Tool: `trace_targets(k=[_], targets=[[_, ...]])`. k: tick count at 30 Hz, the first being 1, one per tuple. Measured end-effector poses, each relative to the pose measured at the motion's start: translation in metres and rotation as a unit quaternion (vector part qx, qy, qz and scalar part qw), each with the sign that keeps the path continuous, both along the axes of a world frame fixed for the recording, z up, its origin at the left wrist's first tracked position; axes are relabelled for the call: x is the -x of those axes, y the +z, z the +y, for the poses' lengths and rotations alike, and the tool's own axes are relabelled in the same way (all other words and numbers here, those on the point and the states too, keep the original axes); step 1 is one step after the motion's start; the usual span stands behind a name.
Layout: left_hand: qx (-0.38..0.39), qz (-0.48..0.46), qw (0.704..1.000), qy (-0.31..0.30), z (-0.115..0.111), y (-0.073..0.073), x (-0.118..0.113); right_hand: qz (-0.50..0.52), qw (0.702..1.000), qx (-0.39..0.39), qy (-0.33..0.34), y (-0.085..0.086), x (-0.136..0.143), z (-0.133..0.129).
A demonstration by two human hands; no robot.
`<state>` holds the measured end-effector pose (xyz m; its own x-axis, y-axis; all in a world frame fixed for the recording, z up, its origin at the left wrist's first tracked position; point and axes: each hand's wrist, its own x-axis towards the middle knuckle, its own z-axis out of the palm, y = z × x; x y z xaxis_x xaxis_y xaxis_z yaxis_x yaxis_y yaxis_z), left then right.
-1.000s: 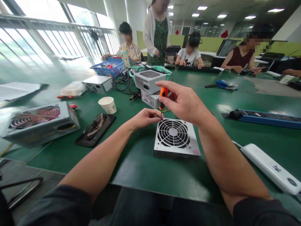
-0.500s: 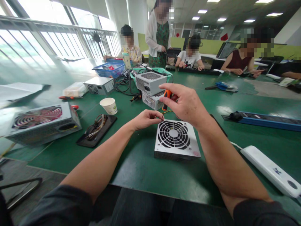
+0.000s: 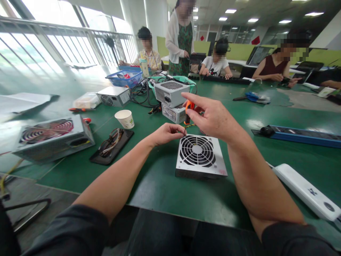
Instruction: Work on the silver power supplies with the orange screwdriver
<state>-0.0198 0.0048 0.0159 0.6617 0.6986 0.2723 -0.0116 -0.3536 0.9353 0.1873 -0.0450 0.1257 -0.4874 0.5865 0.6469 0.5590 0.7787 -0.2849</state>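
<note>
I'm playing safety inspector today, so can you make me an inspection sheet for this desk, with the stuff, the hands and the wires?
Surface: green table, things spread across it.
Job's things: metal box, fan grille facing up; orange-and-black screwdriver, tip at the box's far left corner.
Clutter: paper cup, dark tray, two stacked power supplies, blue basket.
Hands: right hand grips the screwdriver; left hand has its fingertips by the tip, touching or not is unclear.
Cables: black cables tangled behind the cup.
Surroundings: seated people across the table, one standing person.
</note>
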Motion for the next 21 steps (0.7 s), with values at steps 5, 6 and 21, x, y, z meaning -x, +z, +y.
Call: trace_targets(k=[5,6,21], targets=[[-0.006,0.000,1.000,-0.001,0.001,-0.002,0.000,0.032,0.999,-0.012,0.017,-0.004,0.004,0.000],[-0.005,0.000,1.000,0.000,0.001,-0.002,0.000,0.041,0.999,-0.023,0.006,-0.005,0.006,0.001],[-0.012,-0.003,1.000,-0.009,0.008,-0.009,0.004,0.021,0.994,-0.075,-0.071,-0.002,0.010,-0.007]])
